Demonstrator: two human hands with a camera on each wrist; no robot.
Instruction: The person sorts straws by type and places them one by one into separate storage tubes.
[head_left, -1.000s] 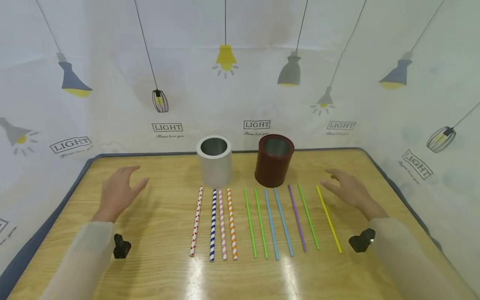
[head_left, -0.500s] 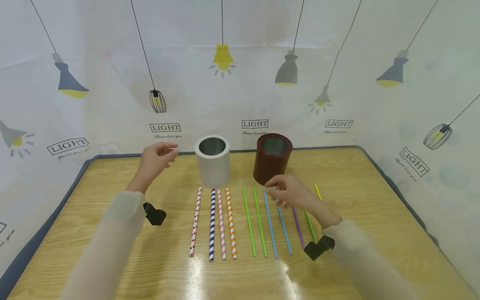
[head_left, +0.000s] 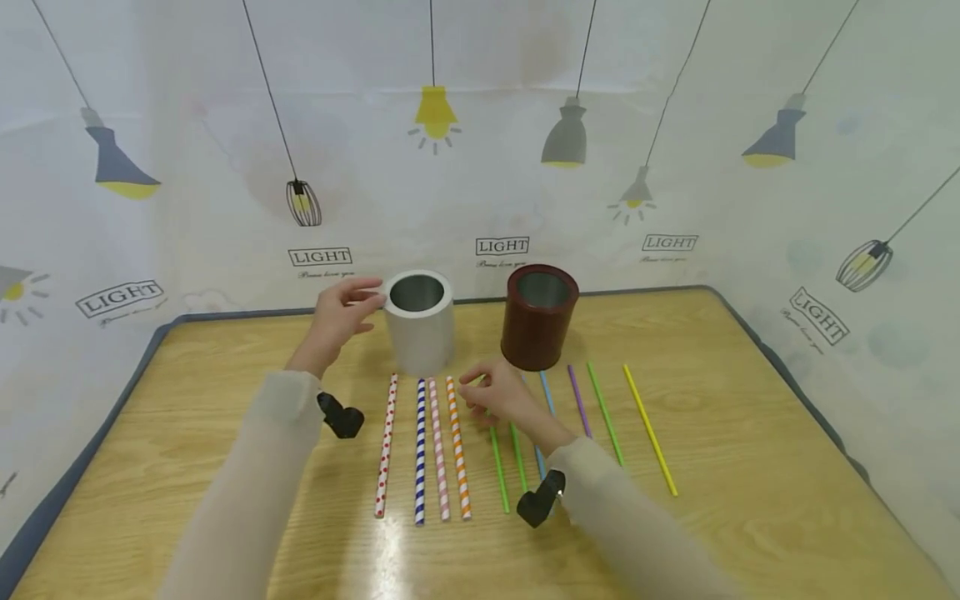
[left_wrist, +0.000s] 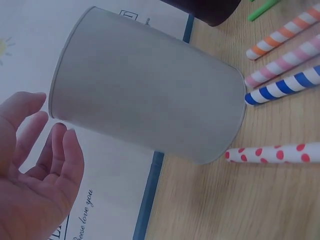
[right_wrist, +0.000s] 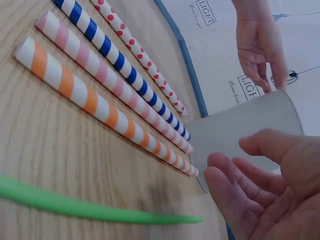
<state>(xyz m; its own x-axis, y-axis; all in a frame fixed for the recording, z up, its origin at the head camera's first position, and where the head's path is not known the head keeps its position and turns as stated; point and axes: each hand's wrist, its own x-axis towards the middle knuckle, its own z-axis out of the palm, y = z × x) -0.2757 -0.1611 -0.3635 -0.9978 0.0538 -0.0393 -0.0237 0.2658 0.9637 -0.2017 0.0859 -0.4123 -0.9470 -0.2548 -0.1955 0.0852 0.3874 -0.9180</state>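
A wooden counter (head_left: 712, 417) with a dark rounded edge stands against a printed backdrop (head_left: 225, 125) that rises close behind its far edge and along both sides. Two upright open-topped cylinders stand near the far edge, well apart from each other: a grey tin (head_left: 418, 323) and a dark red tin (head_left: 537, 317); the head view shows only bare metal walls inside each, and their bottoms are out of sight. The left hand (head_left: 339, 318) hovers just left of the grey tin's rim, its fingers (left_wrist: 67, 150) relaxed and spread, holding nothing; the left wrist view shows a narrow gap between fingertips and tin wall. The right hand (head_left: 504, 397) hangs low over the far ends of the green straws (head_left: 501, 467), its fingers (right_wrist: 235, 187) loosely curled and gripping nothing. Four patterned paper straws lie side by side in front of the grey tin: red-dotted (head_left: 386, 446), blue-striped (head_left: 420, 454), pink-striped (head_left: 438, 450) and orange-striped (head_left: 457, 447). Plain blue, purple (head_left: 578, 400), green and yellow (head_left: 649, 429) straws lie in front of the red tin. Bare counter stretches along the left, right and near edges.
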